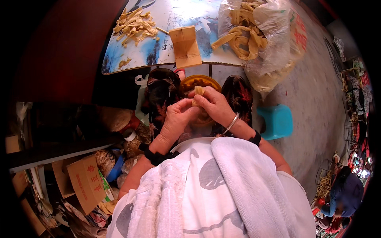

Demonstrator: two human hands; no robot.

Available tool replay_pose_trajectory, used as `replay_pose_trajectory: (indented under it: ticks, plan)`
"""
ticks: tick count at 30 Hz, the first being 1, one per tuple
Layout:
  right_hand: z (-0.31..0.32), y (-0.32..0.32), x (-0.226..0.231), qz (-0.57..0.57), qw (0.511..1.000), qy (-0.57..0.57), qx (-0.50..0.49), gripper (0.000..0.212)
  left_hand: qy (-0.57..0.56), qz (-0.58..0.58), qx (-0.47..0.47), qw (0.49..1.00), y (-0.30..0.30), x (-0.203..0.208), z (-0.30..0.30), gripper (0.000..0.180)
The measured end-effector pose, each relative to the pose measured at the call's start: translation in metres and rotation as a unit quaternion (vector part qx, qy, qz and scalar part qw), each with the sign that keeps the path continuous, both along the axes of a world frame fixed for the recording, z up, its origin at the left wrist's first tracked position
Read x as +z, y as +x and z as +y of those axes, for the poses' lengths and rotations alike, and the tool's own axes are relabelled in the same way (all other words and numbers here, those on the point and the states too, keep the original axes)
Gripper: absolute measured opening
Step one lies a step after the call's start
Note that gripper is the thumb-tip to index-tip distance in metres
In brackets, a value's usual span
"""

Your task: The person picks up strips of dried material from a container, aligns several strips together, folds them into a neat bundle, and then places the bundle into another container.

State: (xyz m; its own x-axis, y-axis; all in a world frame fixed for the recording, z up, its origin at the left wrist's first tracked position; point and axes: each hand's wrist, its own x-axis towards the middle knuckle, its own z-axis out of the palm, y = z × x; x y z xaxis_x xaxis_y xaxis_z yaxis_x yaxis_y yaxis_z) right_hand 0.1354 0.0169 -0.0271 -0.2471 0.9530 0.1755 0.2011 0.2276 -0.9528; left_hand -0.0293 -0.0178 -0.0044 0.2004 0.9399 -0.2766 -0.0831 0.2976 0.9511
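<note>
My left hand (178, 116) and my right hand (216, 105) meet in front of my body, fingers closed in a pinch. Between them is a small pale-yellow strip (199, 91), which looks like a dried, folded piece of the same stuff as on the table. Its lower part is hidden by my fingers. Below the hands, between my knees, stands an orange-yellow round tub (214, 83) with brownish pieces inside; my hands cover much of it.
On the table (160, 59) lie a pile of cut yellow strips (135, 25) and a wooden block (185, 47). A plastic bag (274, 51) of longer strips hangs over its right edge. A turquoise stool (276, 122) is at right, cardboard boxes (88, 180) at left. Another person (344, 194) is far right.
</note>
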Motion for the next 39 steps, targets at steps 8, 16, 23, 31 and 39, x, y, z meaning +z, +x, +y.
replay_pose_trajectory:
  ticks: [8,16,23,31,39]
  plan:
    - [-0.005,0.0,0.011,0.019,0.994,-0.111,0.01,0.017,0.157,0.244,0.011,0.957,-0.001,-0.012,-0.003,0.013]
    - [-0.001,0.011,0.009,0.153,0.952,-0.249,0.095,0.012,0.119,0.242,-0.041,0.962,-0.012,-0.002,-0.008,0.013]
    - [0.001,0.014,0.0,-0.013,0.987,-0.132,0.094,0.021,0.145,0.241,-0.033,0.959,-0.016,-0.001,0.001,0.016]
    - [-0.012,-0.002,0.01,-0.067,0.993,-0.006,0.098,0.02,0.205,0.22,-0.031,0.953,-0.007,0.007,0.018,0.006]
    - [-0.014,0.004,0.012,-0.057,0.992,-0.077,0.081,0.021,0.084,0.034,0.043,0.995,-0.007,-0.001,0.018,0.012]
